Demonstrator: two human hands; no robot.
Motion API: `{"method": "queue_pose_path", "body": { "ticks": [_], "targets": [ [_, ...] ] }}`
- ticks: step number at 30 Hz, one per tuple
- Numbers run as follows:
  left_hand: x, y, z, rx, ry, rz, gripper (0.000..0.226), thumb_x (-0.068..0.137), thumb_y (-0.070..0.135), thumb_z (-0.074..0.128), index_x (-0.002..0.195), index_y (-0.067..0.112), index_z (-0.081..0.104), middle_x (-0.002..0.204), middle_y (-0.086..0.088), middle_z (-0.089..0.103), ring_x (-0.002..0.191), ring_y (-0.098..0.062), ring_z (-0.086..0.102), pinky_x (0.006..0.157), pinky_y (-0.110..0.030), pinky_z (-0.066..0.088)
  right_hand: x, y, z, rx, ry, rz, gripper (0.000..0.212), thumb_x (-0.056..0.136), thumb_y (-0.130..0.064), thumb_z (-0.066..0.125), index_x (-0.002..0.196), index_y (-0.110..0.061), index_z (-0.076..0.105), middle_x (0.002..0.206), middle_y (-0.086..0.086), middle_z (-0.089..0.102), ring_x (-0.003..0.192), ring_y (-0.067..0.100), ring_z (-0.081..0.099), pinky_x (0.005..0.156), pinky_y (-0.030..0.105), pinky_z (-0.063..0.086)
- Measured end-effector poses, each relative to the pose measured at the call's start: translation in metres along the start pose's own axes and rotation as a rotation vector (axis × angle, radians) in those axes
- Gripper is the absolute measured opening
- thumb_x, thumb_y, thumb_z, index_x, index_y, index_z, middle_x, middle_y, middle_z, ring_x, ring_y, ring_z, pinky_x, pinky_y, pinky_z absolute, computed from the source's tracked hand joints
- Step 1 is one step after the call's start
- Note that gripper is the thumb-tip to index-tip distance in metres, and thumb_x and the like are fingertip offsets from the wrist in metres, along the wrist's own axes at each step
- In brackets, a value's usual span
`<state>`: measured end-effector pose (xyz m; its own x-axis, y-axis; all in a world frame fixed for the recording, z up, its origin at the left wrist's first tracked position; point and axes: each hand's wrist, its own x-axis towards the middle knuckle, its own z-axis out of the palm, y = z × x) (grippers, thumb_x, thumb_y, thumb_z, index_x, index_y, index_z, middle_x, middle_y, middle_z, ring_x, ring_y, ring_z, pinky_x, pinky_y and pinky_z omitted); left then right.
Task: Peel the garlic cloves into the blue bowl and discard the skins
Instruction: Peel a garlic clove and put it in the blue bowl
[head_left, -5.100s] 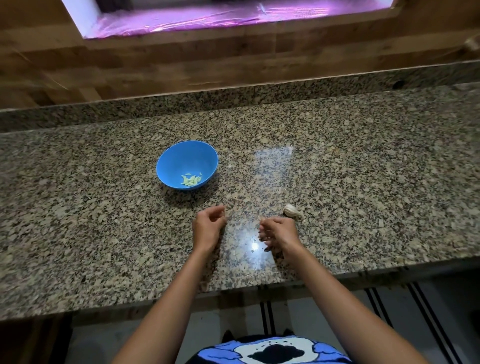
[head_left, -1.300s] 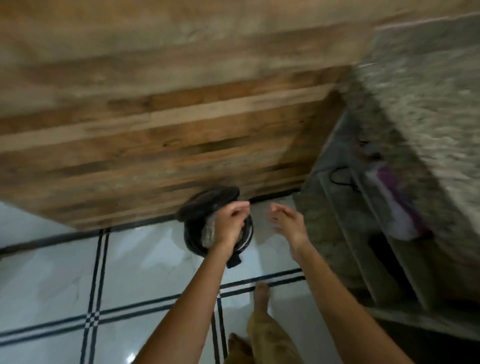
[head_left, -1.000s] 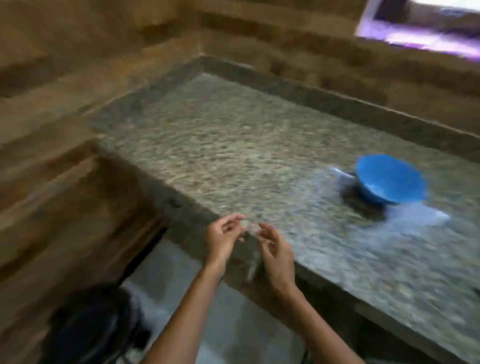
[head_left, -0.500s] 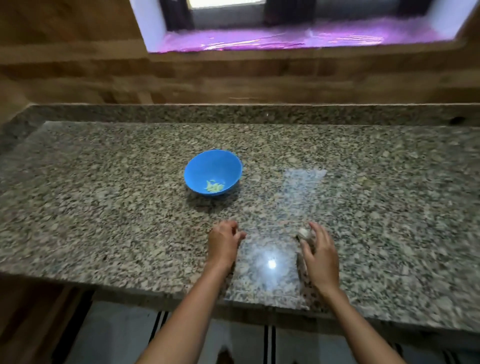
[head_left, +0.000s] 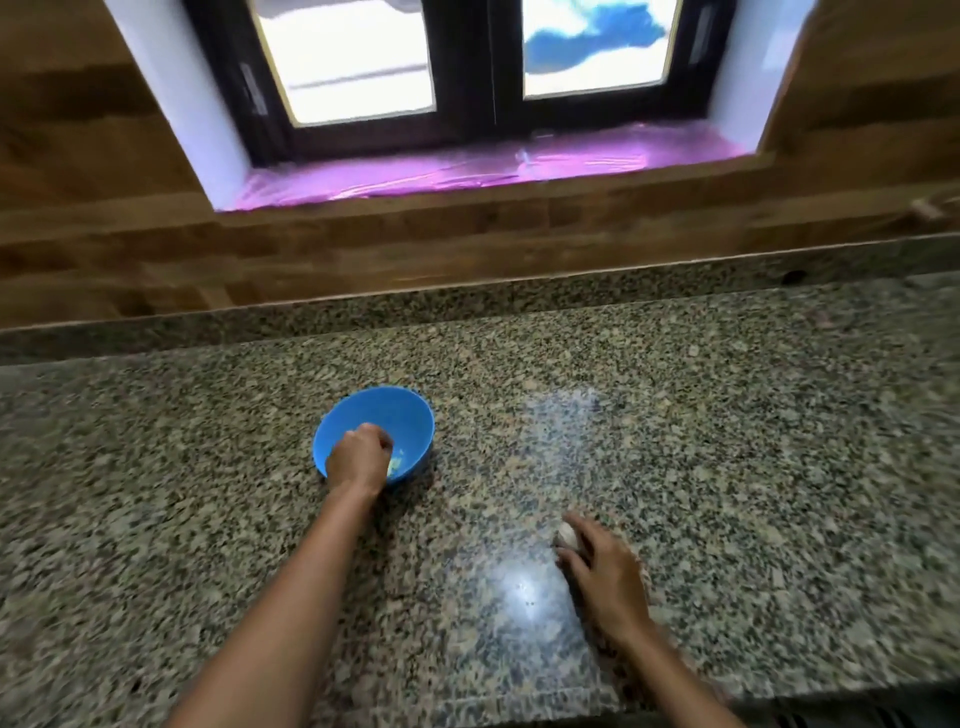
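Note:
The blue bowl (head_left: 384, 396) stands on the granite counter (head_left: 727, 441), left of centre. A few pale peeled garlic pieces (head_left: 397, 464) show inside it. My left hand (head_left: 358, 460) reaches over the bowl's near rim with its fingers curled down into the bowl; what they hold, if anything, is hidden. To the right, near the counter's front edge, an unpeeled white garlic clove (head_left: 567, 535) lies on the stone. My right hand (head_left: 605, 571) rests over it, with thumb and fingers pinching the clove.
A low granite upstand and a wooden wall run along the back of the counter. Above them is a window with a pink-lined sill (head_left: 467, 174). The counter's front edge runs along the bottom of the view, close under my forearms.
My view swung from the floor bin back to the counter. My left hand moved from the counter forward into the blue bowl. My right hand stayed at the garlic clove.

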<state>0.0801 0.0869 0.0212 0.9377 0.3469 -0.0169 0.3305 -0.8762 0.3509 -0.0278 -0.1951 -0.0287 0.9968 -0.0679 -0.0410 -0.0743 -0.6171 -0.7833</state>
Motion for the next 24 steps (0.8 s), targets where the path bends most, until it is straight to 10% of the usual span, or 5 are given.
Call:
{"method": "queue_pose_path", "body": {
  "ticks": [3,6,8,11,24],
  "targets": [
    [0.0,-0.002,0.004,0.041,0.03,0.008,0.027,0.089,0.008,0.053,0.107,0.019,0.071,0.108,-0.008,0.07,0.103,-0.027,0.061,0.095,-0.034,0.034,0.002,-0.012,0.009,0.31,0.015,0.141,0.038,0.084,-0.007,0.067,0.121,-0.011,0.06,0.105,-0.001,0.066,0.084,0.003,0.059,0.065,-0.002,0.041],
    [-0.036,0.023,-0.002,-0.433,0.28,0.114,0.021,0.09,0.008,0.058,0.105,0.013,0.072,0.103,-0.002,0.072,0.096,-0.02,0.065,0.091,-0.033,0.044,0.008,-0.03,0.017,0.792,-0.037,0.348,0.031,0.089,-0.006,0.059,0.119,-0.003,0.059,0.094,0.009,0.069,0.069,0.01,0.062,0.059,0.015,0.052],
    [-0.076,0.048,0.004,-0.739,0.069,0.144,0.019,0.089,0.011,0.062,0.106,0.012,0.071,0.103,0.002,0.07,0.094,-0.011,0.065,0.081,-0.018,0.05,0.011,-0.039,0.022,0.989,-0.082,0.44,0.024,0.091,-0.008,0.055,0.114,-0.009,0.061,0.104,0.015,0.068,0.078,0.017,0.064,0.066,0.021,0.053],
    [-0.114,0.073,0.035,-1.018,-0.408,0.028,0.028,0.084,0.01,0.068,0.112,0.009,0.067,0.11,-0.006,0.068,0.093,-0.013,0.067,0.075,-0.024,0.057,0.015,-0.044,0.027,1.034,-0.127,0.465,0.019,0.094,-0.011,0.05,0.107,-0.014,0.065,0.107,0.02,0.067,0.083,0.021,0.061,0.066,0.024,0.052],
    [-0.128,0.068,0.046,-1.541,-0.599,-0.413,0.021,0.087,-0.001,0.058,0.106,0.003,0.066,0.088,-0.014,0.073,0.074,-0.02,0.07,0.06,-0.023,0.057,0.004,-0.041,0.021,1.009,-0.114,0.381,0.019,0.085,-0.005,0.063,0.101,-0.016,0.064,0.095,0.004,0.07,0.082,0.017,0.065,0.062,0.021,0.054]
  ]
}}
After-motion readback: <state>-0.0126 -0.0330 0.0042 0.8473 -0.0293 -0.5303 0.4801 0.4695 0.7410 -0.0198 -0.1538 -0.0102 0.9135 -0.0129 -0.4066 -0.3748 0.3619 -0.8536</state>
